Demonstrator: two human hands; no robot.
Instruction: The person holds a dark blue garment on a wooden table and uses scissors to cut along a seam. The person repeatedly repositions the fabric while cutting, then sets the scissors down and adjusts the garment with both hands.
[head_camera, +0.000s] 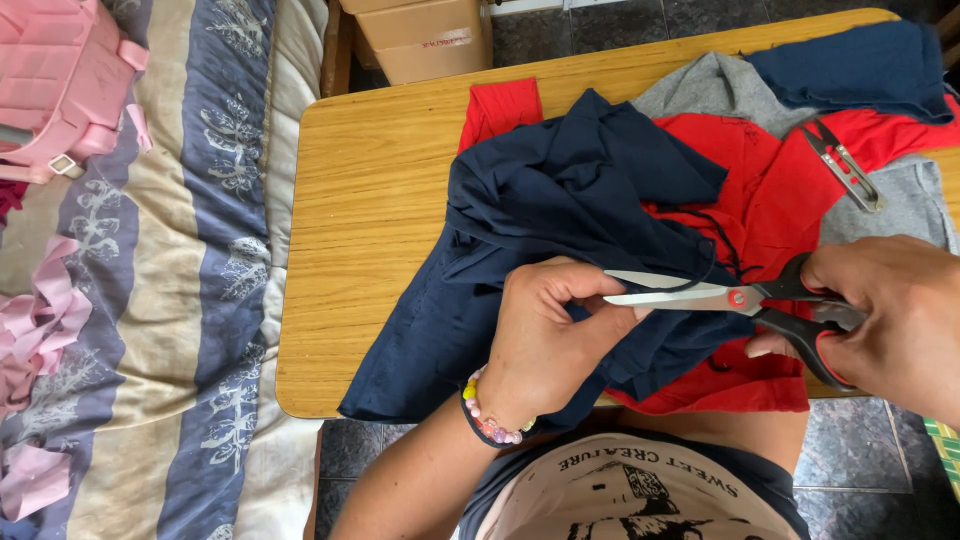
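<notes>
Your right hand (890, 310) grips the black handles of the scissors (735, 298), blades nearly closed and pointing left. Your left hand (545, 335), with a bead bracelet (488, 418) at the wrist, pinches a fold of the navy cloth (560, 190) right at the blade tips. A dark thread (715, 250) loops over the blades. Red cloth (775, 190) lies under the navy one on the wooden table (375, 200), with grey cloth (715, 85) and a thread snipper (845, 165) behind. Left of the table you see a striped bedspread (190, 250) and a pink bag (65, 80).
</notes>
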